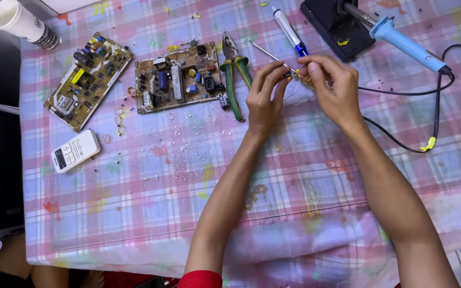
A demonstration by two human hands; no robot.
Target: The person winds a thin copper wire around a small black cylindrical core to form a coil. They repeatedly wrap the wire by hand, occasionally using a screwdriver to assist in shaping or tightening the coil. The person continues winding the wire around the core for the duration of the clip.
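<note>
Both your hands pinch a thin wire (296,74) above the cloth (188,181): left hand (265,96) and right hand (333,88), fingertips closed on it. The iron (409,47) sits parked in its stand (331,26), pliers (235,72) idle; soldering not begun, I'd judge.

A makeshift electronics repair bench at home, set on a table (134,213) under a stained plaid cloth. At twelve to one o'clock a blue soldering iron (409,47) rests in its black stand (329,26). At ten and eleven o'clock lie two bare circuit boards (89,79) (180,77), pliers (234,74) beside them, amid solder scraps. A remote (75,151) lies at nine.
</note>
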